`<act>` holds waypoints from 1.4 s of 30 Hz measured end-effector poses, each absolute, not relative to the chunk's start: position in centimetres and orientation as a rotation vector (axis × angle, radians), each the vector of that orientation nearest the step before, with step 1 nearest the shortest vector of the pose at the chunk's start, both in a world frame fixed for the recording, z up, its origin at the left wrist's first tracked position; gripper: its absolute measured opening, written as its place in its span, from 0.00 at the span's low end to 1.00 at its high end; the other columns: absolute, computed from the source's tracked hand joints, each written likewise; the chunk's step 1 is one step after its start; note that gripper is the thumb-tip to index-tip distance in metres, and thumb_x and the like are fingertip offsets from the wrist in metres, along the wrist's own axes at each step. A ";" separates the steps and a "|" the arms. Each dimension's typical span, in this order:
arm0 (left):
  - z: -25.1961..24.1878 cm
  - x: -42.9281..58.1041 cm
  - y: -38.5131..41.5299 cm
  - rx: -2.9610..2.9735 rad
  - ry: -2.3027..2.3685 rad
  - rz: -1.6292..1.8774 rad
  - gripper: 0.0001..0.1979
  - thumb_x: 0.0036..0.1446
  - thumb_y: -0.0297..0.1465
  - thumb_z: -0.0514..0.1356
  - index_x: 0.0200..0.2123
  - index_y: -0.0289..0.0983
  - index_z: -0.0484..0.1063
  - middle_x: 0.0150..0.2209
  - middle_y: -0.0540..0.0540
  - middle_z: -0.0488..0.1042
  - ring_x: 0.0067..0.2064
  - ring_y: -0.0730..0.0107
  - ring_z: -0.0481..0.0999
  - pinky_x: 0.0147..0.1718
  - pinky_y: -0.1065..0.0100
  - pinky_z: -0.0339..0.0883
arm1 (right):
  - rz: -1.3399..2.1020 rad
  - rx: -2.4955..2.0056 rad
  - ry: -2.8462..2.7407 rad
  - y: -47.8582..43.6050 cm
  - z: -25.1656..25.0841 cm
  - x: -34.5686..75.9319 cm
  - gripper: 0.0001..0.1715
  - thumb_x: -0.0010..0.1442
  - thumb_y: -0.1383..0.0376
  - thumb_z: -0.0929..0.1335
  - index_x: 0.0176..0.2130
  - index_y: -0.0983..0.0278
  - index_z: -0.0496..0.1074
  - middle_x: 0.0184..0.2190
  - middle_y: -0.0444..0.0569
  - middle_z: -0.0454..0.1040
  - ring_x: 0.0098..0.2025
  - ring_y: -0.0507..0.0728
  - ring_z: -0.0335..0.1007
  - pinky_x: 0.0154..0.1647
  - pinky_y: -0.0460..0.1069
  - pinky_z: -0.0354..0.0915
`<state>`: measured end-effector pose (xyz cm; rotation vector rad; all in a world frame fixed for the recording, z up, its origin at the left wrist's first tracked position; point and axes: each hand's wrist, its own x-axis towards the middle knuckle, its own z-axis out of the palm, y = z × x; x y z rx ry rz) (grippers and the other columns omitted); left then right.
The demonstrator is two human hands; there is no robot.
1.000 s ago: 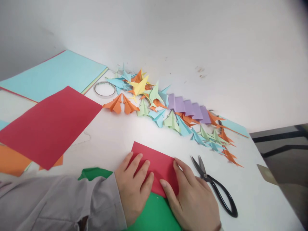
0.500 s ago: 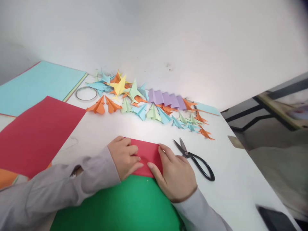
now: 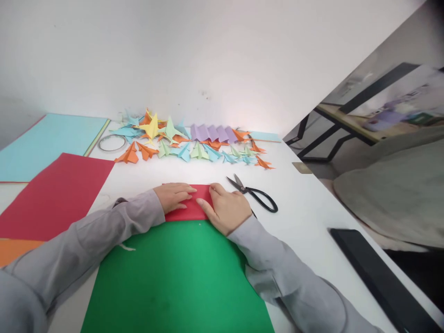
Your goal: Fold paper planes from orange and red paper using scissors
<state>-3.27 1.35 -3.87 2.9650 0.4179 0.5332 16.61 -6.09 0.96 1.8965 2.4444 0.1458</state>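
Note:
A folded piece of red paper [image 3: 194,212] lies on the white table, just beyond a large green sheet [image 3: 180,273]. My left hand [image 3: 175,196] rests flat on its left part, fingers stretched out across it. At the right end, my right hand [image 3: 227,208] grips the paper, its fingers curled at the far corner and its thumb on the top. Black-handled scissors [image 3: 255,192] with parted blades lie just right of my right hand.
Folded paper shapes [image 3: 182,151] and a pleated purple paper [image 3: 213,134] line the wall. To the left are a tape roll [image 3: 112,143], a large red sheet [image 3: 62,194] and light-blue sheets [image 3: 55,143]. A long black object [image 3: 378,277] lies near the right edge.
My head view has levelled and shifted, so the table appears lower and flatter. My left fingers, curled before, now stretch out flat on the red paper. My right hand keeps its hold.

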 end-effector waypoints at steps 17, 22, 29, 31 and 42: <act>-3.7 -3.7 0.4 2.991 0.373 0.392 0.21 0.57 0.46 0.54 0.53 0.50 0.69 0.60 0.40 0.58 0.59 0.51 0.59 0.57 0.50 0.54 | 0.032 1.946 2.442 -5.6 1.2 16.8 0.31 0.67 0.52 0.48 0.44 0.65 0.69 0.48 0.51 0.70 0.42 0.57 0.72 0.39 0.52 0.60; -3.7 -3.7 -0.4 3.042 0.432 0.337 0.19 0.60 0.43 0.51 0.54 0.53 0.66 0.61 0.44 0.57 0.61 0.50 0.55 0.59 0.49 0.50 | 0.098 1.921 2.427 -5.8 1.1 16.7 0.31 0.67 0.52 0.48 0.43 0.66 0.70 0.48 0.51 0.70 0.40 0.57 0.72 0.38 0.52 0.60; -3.7 -3.7 -0.7 3.057 0.459 0.312 0.19 0.61 0.44 0.49 0.54 0.54 0.66 0.60 0.45 0.60 0.61 0.48 0.55 0.58 0.48 0.51 | 0.137 1.896 2.425 -5.8 0.8 16.7 0.32 0.67 0.52 0.48 0.44 0.67 0.70 0.48 0.54 0.70 0.37 0.56 0.73 0.38 0.52 0.59; -3.7 -3.7 -0.7 3.058 0.437 0.337 0.19 0.61 0.44 0.49 0.54 0.54 0.67 0.60 0.44 0.61 0.61 0.46 0.56 0.57 0.47 0.52 | 0.131 1.900 2.436 -5.7 0.7 16.8 0.32 0.67 0.53 0.49 0.44 0.66 0.70 0.48 0.54 0.71 0.37 0.56 0.73 0.38 0.51 0.59; -3.9 -3.4 -0.9 3.061 0.444 0.414 0.18 0.58 0.42 0.54 0.52 0.53 0.69 0.58 0.44 0.63 0.60 0.47 0.56 0.57 0.46 0.53 | 0.177 1.800 2.760 -9.2 -0.4 14.7 0.40 0.63 0.47 0.54 0.58 0.76 0.62 0.58 0.64 0.62 0.58 0.67 0.59 0.56 0.59 0.55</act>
